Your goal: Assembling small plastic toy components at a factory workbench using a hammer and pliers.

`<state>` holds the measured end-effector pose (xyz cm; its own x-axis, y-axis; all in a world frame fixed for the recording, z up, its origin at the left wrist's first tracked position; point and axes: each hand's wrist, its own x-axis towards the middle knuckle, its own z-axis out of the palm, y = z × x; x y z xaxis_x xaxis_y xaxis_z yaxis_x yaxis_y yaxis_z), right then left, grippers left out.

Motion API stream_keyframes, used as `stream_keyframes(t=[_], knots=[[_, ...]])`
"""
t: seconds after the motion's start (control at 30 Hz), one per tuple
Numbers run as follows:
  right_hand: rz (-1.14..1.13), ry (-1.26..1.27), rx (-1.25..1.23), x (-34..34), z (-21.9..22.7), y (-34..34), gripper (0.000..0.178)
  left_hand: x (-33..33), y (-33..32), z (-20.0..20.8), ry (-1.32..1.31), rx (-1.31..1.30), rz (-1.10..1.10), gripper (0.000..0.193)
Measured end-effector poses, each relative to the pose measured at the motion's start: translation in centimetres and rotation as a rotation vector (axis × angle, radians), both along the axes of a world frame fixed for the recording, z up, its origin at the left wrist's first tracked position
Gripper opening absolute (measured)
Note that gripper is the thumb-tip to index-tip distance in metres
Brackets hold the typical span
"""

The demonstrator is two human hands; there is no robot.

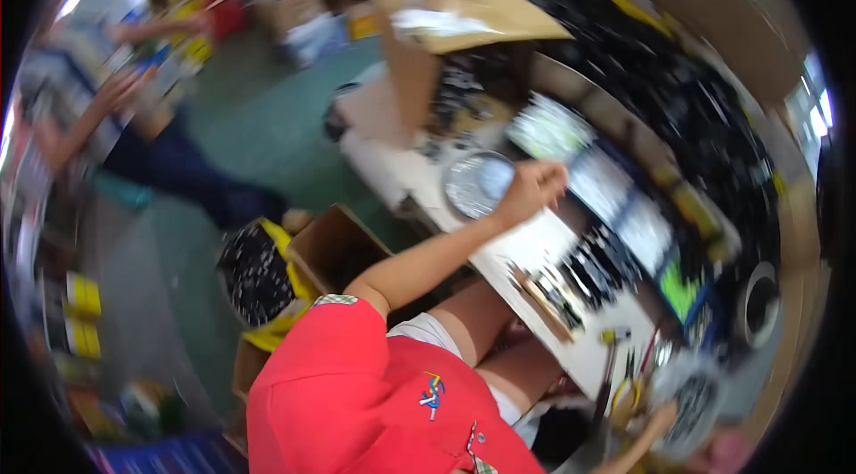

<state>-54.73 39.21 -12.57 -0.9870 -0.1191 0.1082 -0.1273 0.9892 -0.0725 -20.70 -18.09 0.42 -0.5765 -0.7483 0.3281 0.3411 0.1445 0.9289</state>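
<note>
My left hand (533,189) is above the white table (548,238), beside a round silvery tray (456,189) with a pale bluish thing in it. Its fingers are curled together; blur hides whatever may be between them. At the lower right, my right hand (658,423) is at the edge of a clear plastic bag (691,398) of dark small parts; its fingers are too blurred to read. Near that hand lie a tool with yellow handles (627,395) and a hammer-like tool (609,358). A row of black slim pieces (599,269) lies between my hands.
Blue-edged bins (642,229) with clear packets line the table's far side, before a heap of shiny black bags (642,55). A cardboard box (412,86) stands at the table's end. Another open box (334,251) is beside me. At the left, another person (134,131) holds something.
</note>
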Motion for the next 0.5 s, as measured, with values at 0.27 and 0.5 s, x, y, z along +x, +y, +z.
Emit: stream_keyframes(t=[0.27, 0.5], knots=[[0.244, 0.065, 0.049, 0.4, 7.6, -12.2, 0.034, 12.5, 1.7, -4.5, -0.238, 0.027, 0.28, 0.012], [0.177, 0.094, 0.094, 7.6, 10.2, -11.9, 0.036, 12.7, 2.2, -5.0, -0.28, -0.015, 0.239, 0.014]])
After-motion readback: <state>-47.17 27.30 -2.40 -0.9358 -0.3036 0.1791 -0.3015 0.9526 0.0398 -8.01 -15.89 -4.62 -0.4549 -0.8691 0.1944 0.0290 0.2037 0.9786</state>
